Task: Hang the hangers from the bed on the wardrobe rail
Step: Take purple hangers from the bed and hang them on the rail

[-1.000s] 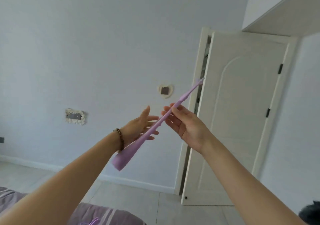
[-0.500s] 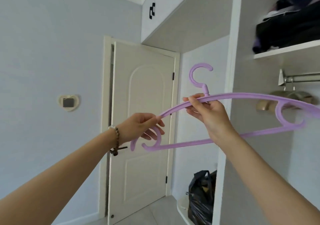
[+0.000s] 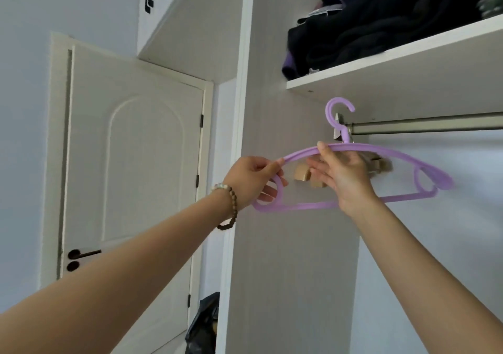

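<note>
At the far left stood a closed white door (image 3: 130, 163) with a dark handle (image 3: 81, 254), well left of the fingers. The left hand (image 3: 250, 182), a beaded bracelet (image 3: 231, 209) at its wrist, gripped the left end of 1 purple hanger (image 3: 299, 206): thumb and forefinger pinched the upper arm, and the other fingers curled through the loop below. Far beneath those fingers a black bag (image 3: 204, 326) sat on the floor.

The hanger was held up in the open wardrobe, roughly level, between the 2 hands. The right hand (image 3: 345, 179) held its upper arm near the middle, the thumb pressed on top and the fingers loosely spread behind, pointing left. Beige wooden pieces (image 3: 302, 175) showed just behind those fingertips.

Above the right thumb the hanger's hook (image 3: 330, 114) rose beside the left end of the metal rail (image 3: 424, 126), opening rightward; whether it touched the rail could not be told. Higher up, a white shelf (image 3: 394, 55) carried a heap of dark clothes (image 3: 381, 21).
</note>
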`<state>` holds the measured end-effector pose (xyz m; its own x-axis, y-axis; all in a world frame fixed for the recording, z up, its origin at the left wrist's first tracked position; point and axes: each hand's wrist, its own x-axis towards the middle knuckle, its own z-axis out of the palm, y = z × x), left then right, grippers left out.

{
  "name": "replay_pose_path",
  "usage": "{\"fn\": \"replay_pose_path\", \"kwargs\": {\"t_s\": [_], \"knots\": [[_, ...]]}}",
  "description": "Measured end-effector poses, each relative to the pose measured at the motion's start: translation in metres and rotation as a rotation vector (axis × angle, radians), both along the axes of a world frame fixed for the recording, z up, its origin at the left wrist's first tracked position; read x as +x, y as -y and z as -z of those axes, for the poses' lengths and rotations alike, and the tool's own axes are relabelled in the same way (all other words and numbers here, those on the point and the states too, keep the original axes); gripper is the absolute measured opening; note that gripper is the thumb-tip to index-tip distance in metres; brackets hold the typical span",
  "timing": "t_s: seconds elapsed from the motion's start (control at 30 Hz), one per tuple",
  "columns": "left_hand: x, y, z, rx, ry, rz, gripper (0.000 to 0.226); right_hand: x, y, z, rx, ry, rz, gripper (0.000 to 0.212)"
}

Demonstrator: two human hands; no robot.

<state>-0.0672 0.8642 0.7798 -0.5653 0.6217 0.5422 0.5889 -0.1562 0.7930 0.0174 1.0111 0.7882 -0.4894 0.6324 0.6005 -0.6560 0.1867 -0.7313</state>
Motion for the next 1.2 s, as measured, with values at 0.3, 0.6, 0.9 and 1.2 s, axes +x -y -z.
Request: {"fn": "replay_pose_path", "kwargs": {"t_s": [0.3, 0.6, 0.9, 1.2], "knots": [[0.012, -0.142, -0.028, -0.053, -0.279, -0.058, 0.021, -0.017, -0.118, -0.029, -0.132, -0.076, 0.186, 0.064], [-0.006, -0.212, -0.035, -0.222, -0.402, -0.122, 0.038, -0.045, -0.202, -0.041, -0.107, 0.174, 0.349, 0.055], [-0.015, -0.222, -0.023, -0.218, -0.57, -0.185, 0.044, -0.069, -0.237, -0.023, -0.104, 0.205, 0.226, 0.045], [-0.035, -0.221, -0.018, -0.264, -0.484, -0.218, 0.044, -0.079, -0.246, -0.025, -0.109, 0.274, 0.23, 0.05]]}}
